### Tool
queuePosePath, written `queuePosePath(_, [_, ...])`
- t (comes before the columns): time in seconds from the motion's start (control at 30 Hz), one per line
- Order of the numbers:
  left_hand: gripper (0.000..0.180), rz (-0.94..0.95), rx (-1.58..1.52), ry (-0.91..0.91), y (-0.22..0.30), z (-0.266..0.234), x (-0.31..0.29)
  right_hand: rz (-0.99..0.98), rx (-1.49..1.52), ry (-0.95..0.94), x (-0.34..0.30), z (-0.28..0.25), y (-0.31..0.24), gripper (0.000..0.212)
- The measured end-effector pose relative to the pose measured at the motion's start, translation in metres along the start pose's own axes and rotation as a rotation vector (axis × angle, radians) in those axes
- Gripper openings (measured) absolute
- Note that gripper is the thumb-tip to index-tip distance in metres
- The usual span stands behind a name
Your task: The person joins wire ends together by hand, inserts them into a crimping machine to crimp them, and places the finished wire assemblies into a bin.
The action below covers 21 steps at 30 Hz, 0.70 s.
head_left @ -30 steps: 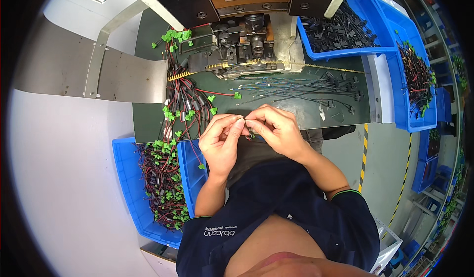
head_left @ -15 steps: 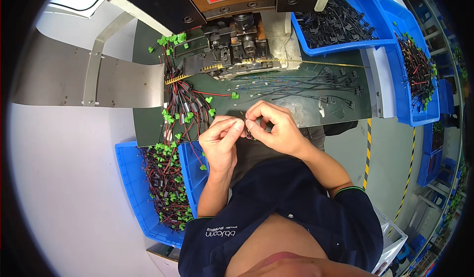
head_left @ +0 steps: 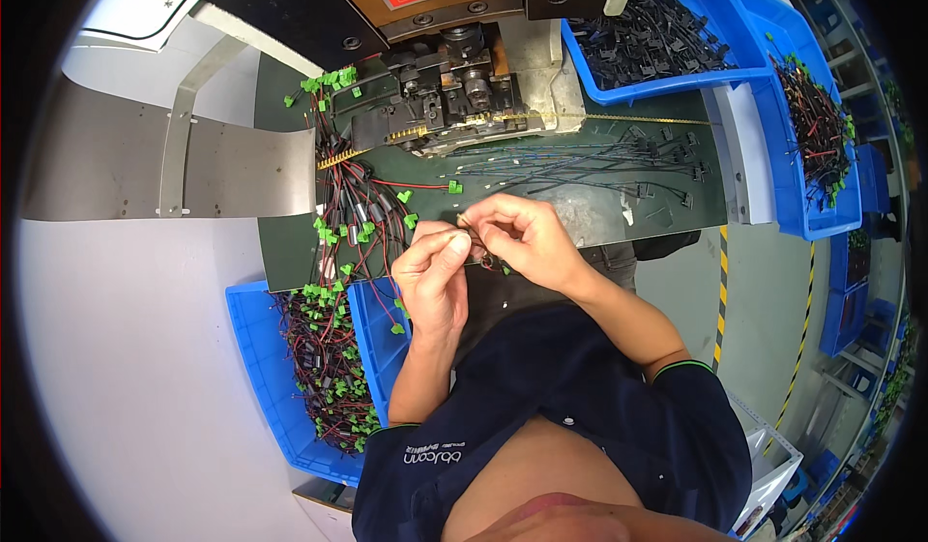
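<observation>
My left hand (head_left: 432, 273) and my right hand (head_left: 530, 244) meet just in front of the table's near edge. Both are closed in a pinch on a thin wire lead (head_left: 464, 223), whose ends are mostly hidden by my fingers. Below my right hand, a small dark and green bit (head_left: 501, 267) pokes out, apparently part of the same lead. Beyond my hands stands a crimping machine (head_left: 469, 87) with a brass terminal strip (head_left: 633, 119) running through it. A bundle of red and black leads with green connectors (head_left: 358, 208) lies to the left of my hands.
Dark wires (head_left: 580, 167) are spread on the green table (head_left: 551, 211). A blue bin (head_left: 256, 349) of green-ended leads stands lower left. Blue bins hold black parts (head_left: 652, 44) and red-black leads (head_left: 817, 136) at right. A curved metal sheet (head_left: 246, 165) juts in from the left.
My right hand has shifted slightly left and up, its fingertips now past the left thumb along the wire. My left hand stays nearly in place. The whole view has moved a little.
</observation>
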State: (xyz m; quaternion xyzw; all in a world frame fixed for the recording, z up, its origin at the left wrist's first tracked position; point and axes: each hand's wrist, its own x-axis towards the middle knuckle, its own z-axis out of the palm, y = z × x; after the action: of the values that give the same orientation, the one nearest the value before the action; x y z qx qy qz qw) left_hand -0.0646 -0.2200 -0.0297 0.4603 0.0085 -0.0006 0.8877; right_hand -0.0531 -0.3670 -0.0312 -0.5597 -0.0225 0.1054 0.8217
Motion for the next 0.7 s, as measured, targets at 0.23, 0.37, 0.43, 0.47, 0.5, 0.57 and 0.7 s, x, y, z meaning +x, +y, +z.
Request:
queuePosePath(0.23, [0.008, 0.028, 0.0, -0.054, 0.003, -0.002, 0.001, 0.006, 0.154, -0.195, 0.006, -0.008, -0.002, 0.012])
queuePosePath(0.37, [0.008, -0.04, -0.129, -0.017, -0.001, -0.007, 0.002, -0.044, 0.092, -0.165, 0.006, -0.009, 0.003, 0.014])
queuePosePath(0.43, [0.01, -0.1, -0.183, 0.023, -0.001, -0.008, 0.003, -0.051, 0.032, -0.127, 0.004, -0.007, -0.001, 0.014])
queuePosePath(0.47, [0.01, -0.1, -0.183, 0.023, -0.001, -0.008, 0.003, -0.078, -0.083, -0.11, 0.003, -0.005, -0.005, 0.012])
queuePosePath(0.5, [0.01, -0.076, -0.188, 0.019, -0.002, -0.008, 0.004, -0.105, -0.198, -0.092, 0.002, -0.003, -0.009, 0.011])
queuePosePath(0.57, [0.01, -0.053, -0.195, 0.014, -0.004, -0.006, 0.004, -0.203, -0.32, -0.078, 0.0, -0.001, -0.014, 0.01])
queuePosePath(0.7, [0.004, -0.01, -0.071, 0.041, -0.003, -0.001, 0.004, -0.243, -0.433, -0.051, -0.004, 0.0, -0.022, 0.01])
